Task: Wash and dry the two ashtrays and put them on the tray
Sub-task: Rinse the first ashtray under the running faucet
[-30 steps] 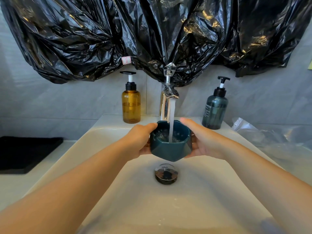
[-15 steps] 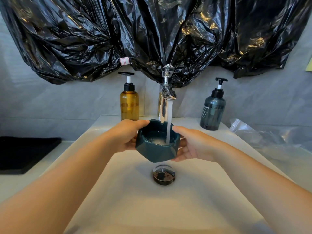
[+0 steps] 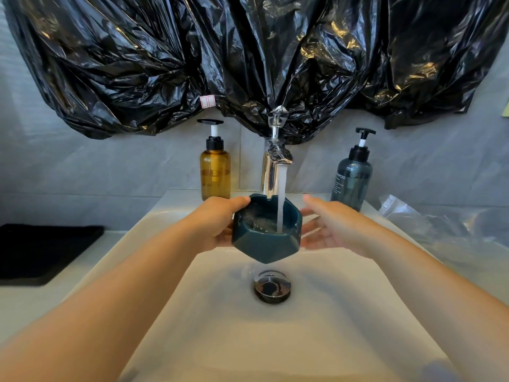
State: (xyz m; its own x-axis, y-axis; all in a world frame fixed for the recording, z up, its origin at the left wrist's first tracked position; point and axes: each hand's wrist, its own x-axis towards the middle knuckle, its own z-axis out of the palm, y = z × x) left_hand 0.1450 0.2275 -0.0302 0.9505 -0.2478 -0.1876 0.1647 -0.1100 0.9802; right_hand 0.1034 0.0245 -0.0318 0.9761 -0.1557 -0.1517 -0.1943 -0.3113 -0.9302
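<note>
A dark teal faceted ashtray (image 3: 265,245) hangs over the white sink (image 3: 170,312), under the running chrome tap (image 3: 271,172). Water falls into its bowl and pools there. My left hand (image 3: 217,224) grips the ashtray's left side, thumb over the rim. My right hand (image 3: 327,226) is just to the right of the ashtray with straight, spread fingers, a small gap between it and the ashtray wall. A black tray (image 3: 41,252) lies on the counter at the far left. A second ashtray is not in view.
An amber pump bottle (image 3: 215,172) and a grey-green pump bottle (image 3: 352,180) stand behind the sink, left and right of the tap. The dark drain plug (image 3: 272,286) sits below the ashtray. Crumpled clear plastic (image 3: 440,224) lies on the right counter. Black plastic sheeting (image 3: 248,56) covers the wall above.
My right hand has let go of the ashtray and opened beside it. The ashtray has tilted and shifted a little under the stream, held now by my left hand alone.
</note>
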